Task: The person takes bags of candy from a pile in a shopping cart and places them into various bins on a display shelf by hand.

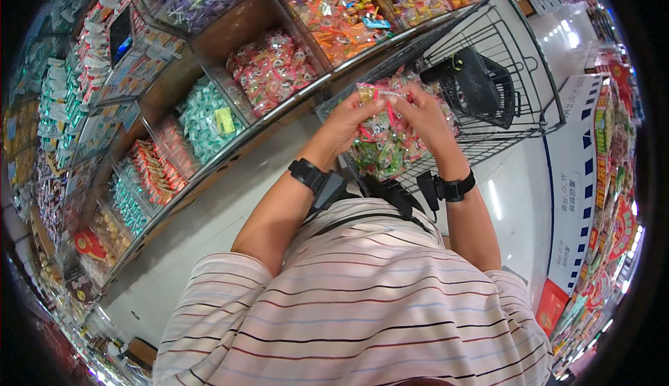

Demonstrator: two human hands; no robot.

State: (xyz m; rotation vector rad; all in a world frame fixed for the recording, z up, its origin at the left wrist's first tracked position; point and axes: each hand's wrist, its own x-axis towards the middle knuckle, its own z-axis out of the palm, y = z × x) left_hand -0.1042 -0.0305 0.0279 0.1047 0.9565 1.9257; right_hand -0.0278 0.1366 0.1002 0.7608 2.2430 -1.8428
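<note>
My left hand (345, 122) and my right hand (426, 118) come close together over the near end of a black wire shopping cart (488, 150). Between the fingertips of both hands is a small candy packet (368, 92), clear with pink and yellow parts. Both hands are closed, thumbs pressed on it. Just beneath them lies a heap of wrapped candies (387, 157) in clear, green and pink wrappers. My fingers cover part of the packet, so its full shape is hidden. Each wrist wears a black strap with a dark device.
Left and ahead run candy bins: red-and-pink wrapped candies (272, 69), teal packets (207, 117) and orange bags (331, 20). A dark rail (258, 129) edges them. A black bag-like carrier (477, 86) sits in the cart's far part. Packaged goods (617, 198) line a display at right.
</note>
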